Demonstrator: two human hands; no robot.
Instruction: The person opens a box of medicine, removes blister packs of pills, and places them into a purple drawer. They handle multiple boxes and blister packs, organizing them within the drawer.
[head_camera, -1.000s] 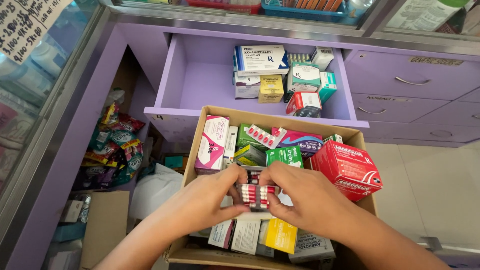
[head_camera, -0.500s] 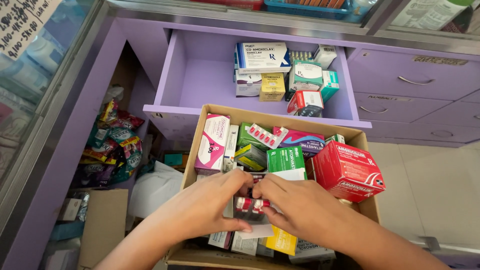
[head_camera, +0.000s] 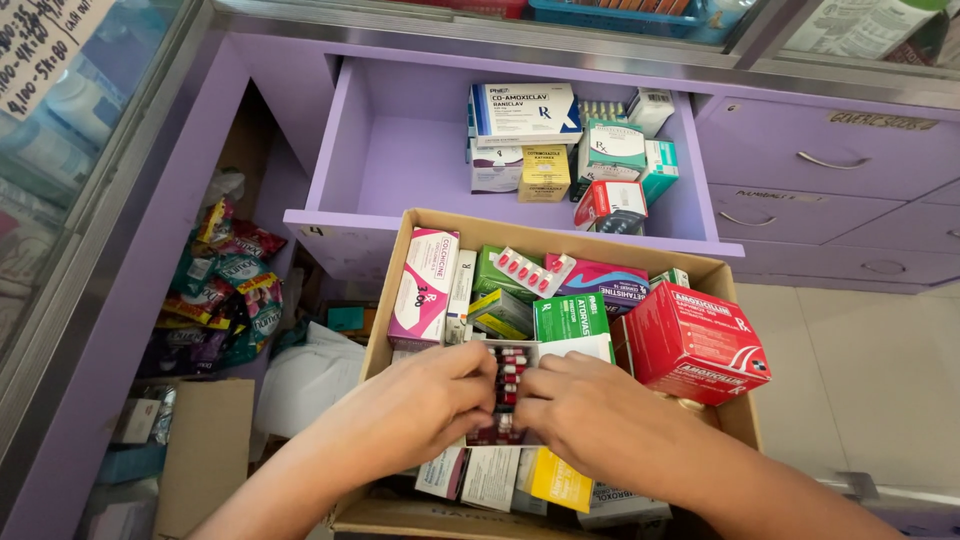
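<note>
Red-and-black capsule blister strips (head_camera: 508, 385) pinched between both hands (head_camera: 505, 400) (glossy foil) over cardboard box (head_camera: 385, 330) of cartons

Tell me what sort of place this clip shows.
Most likely a pharmacy, behind the counter. An open brown cardboard box is packed with medicine cartons, an open purple drawer holds more, and both hands, left hand and right hand, grip a red-and-white capsule blister strip.
</note>
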